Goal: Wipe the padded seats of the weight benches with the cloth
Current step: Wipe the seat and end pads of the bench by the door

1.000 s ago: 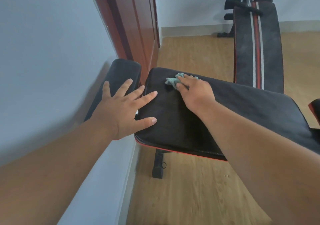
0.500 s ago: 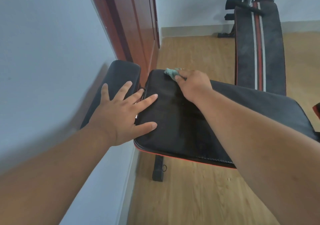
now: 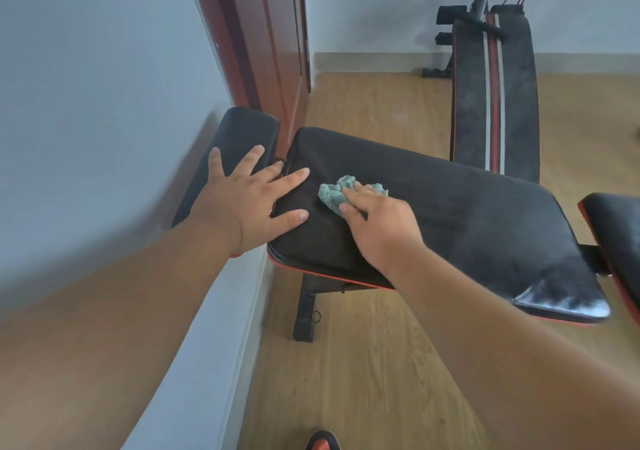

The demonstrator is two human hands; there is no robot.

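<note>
A black padded bench seat [image 3: 467,221] with red piping lies across the middle of the view. My right hand [image 3: 377,227] presses a crumpled pale-green cloth [image 3: 334,193] onto the seat's left part. My left hand [image 3: 249,200] lies flat with fingers spread, bridging the gap between this seat and a smaller black pad [image 3: 239,144] by the wall. A second bench [image 3: 495,99], black with red and white stripes, stands further back on the right.
A grey wall runs along the left, with a red-brown door [image 3: 263,47] behind the small pad. Another black pad [image 3: 620,227] shows at the right edge. The bench's foot [image 3: 304,314] rests on the wooden floor. A red shoe tip [image 3: 322,442] shows at the bottom.
My right hand has drawn the cloth from the seat's far left corner back toward me and the middle. My left hand has stayed in place.
</note>
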